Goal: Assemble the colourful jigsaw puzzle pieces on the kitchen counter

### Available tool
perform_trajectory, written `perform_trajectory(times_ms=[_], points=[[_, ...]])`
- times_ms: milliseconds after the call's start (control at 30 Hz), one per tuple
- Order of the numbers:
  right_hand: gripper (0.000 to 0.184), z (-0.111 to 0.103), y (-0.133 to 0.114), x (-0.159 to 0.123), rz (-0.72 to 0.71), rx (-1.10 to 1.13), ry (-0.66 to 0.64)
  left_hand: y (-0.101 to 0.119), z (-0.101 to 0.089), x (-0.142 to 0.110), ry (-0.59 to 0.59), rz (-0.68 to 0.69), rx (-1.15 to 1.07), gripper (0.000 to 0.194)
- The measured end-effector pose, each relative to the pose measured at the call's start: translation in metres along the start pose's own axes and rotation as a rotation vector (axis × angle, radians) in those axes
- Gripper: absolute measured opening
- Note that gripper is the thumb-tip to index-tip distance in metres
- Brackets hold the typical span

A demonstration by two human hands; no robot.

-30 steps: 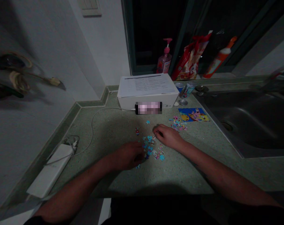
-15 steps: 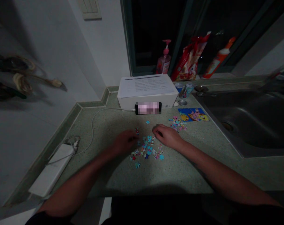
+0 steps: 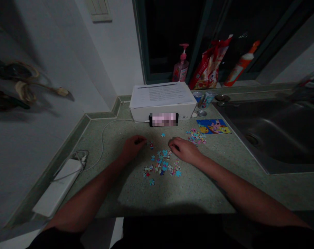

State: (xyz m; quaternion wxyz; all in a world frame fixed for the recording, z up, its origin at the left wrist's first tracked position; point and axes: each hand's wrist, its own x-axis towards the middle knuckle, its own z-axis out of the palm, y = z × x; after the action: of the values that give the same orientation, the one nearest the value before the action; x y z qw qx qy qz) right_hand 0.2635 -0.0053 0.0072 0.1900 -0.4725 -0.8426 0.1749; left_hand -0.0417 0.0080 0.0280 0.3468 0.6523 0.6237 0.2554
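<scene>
Small colourful jigsaw pieces (image 3: pixel 162 165) lie scattered on the green speckled counter (image 3: pixel 172 190). My left hand (image 3: pixel 132 147) rests at the upper left of the pile, fingers curled in a pinch near a single reddish piece (image 3: pixel 151 145); what it holds is too dark to make out. My right hand (image 3: pixel 185 149) lies on the counter at the pile's upper right, fingers curled down onto the pieces. A second heap of pieces (image 3: pixel 197 136) sits further right, beside a picture card (image 3: pixel 213 126) with cartoon figures.
A white box (image 3: pixel 162 100) topped with a printed sheet stands behind the pieces, a cable (image 3: pixel 105 129) running to a white power bank (image 3: pixel 57 188) at the left. Cans (image 3: pixel 205 98), a pink pump bottle (image 3: pixel 181 65), a red bag and an orange bottle line the window. A steel sink (image 3: pixel 276 135) lies right.
My left hand has moved from the pile's lower left up and away to its upper left. Pieces it covered now show. The right hand has barely moved.
</scene>
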Motion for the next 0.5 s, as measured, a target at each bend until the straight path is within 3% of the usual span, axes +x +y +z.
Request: perform_trajectory(times_ms=[500], points=[[0.018, -0.0006, -0.0023, 0.0005, 0.008, 0.004, 0.001, -0.0002, -0.0001, 0.0095, 0.024, -0.029, 0.007, 0.021]])
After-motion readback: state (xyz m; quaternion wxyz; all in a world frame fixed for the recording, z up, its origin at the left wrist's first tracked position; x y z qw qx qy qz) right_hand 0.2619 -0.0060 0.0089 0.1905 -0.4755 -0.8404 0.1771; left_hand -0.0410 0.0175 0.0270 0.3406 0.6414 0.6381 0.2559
